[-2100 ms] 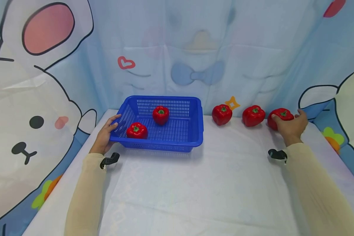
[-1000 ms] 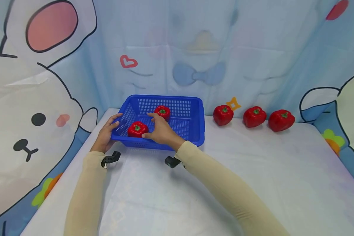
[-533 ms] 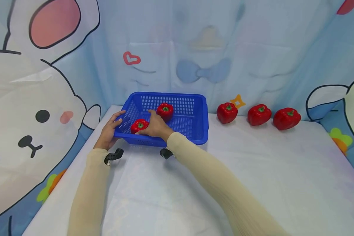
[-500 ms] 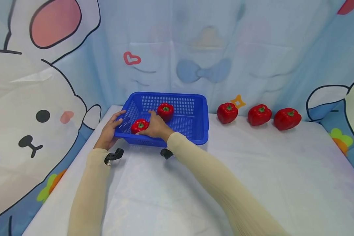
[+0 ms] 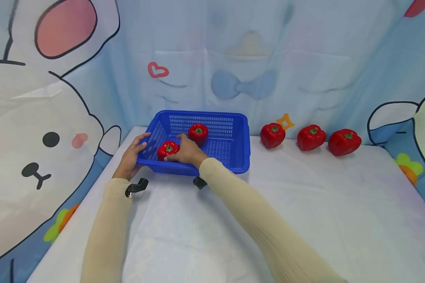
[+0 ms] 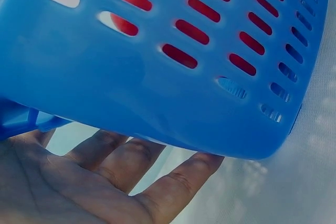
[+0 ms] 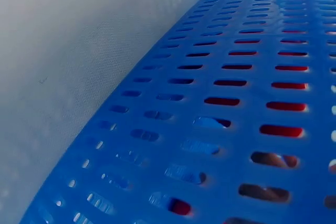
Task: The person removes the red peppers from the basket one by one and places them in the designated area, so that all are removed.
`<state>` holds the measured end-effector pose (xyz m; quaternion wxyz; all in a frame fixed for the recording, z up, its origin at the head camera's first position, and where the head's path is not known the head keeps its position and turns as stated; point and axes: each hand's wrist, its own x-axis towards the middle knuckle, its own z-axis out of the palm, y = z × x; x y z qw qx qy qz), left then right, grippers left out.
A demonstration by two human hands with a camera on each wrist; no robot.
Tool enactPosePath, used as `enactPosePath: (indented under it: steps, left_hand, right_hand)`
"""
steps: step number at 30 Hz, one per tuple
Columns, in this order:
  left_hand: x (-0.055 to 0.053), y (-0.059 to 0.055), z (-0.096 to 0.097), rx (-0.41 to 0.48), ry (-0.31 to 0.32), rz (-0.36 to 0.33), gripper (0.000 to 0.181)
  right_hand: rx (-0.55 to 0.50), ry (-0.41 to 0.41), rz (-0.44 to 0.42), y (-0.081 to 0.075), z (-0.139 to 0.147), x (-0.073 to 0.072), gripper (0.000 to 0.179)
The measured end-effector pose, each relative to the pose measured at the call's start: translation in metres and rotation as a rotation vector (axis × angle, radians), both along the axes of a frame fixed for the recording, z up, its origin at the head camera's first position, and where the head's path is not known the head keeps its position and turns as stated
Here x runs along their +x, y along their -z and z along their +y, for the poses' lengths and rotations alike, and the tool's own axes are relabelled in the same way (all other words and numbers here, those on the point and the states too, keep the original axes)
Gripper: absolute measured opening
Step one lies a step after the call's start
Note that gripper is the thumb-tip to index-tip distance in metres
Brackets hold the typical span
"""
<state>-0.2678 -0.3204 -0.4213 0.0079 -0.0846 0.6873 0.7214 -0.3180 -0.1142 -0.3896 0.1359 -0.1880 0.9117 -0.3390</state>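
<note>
the right hand (image 5: 187, 152) hides part of a glossy red bell pepper (image 5: 167, 149) from me. the left hand (image 6: 84, 192) has some fingers (image 6: 131, 162) hidden at their ends behind the slotted blue plastic basket (image 6: 105, 82). both beige fabric sleeves (image 5: 253, 212) run off the head view's bottom edge.

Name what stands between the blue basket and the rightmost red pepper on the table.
The head view shows two more: a red pepper nearer the basket, then the row's middle pepper.
</note>
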Motion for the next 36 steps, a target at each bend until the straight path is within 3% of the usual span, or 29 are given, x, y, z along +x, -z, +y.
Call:
enactPosePath:
  steps: [6, 12, 19, 26, 33, 36]
  left_hand:
    - [-0.001, 0.000, 0.001, -0.003, 0.001, -0.005, 0.043]
    - [-0.002, 0.001, 0.000, 0.008, 0.004, 0.001, 0.043]
    - [-0.001, 0.001, 0.000, 0.015, -0.004, 0.000, 0.043]
    - [-0.001, 0.000, 0.000, 0.016, 0.014, 0.006, 0.042]
    - [-0.001, 0.000, -0.001, 0.032, 0.005, 0.007, 0.042]
    - [-0.001, 0.000, -0.001, 0.030, 0.006, 0.008, 0.042]
  right_hand:
    - [-0.012, -0.034, -0.017, 0.002, 0.001, -0.004, 0.080]
    - [-0.051, -0.008, 0.048, 0.000, 0.002, -0.003, 0.076]
    - [-0.169, 0.057, 0.087, -0.002, 0.004, -0.002, 0.074]
    - [-0.293, 0.066, 0.101, -0.008, 0.013, 0.002, 0.076]
    - [-0.511, 0.042, 0.189, -0.012, 0.037, 0.006, 0.070]
    - [-0.549, 0.033, 0.220, -0.015, 0.054, 0.009, 0.066]
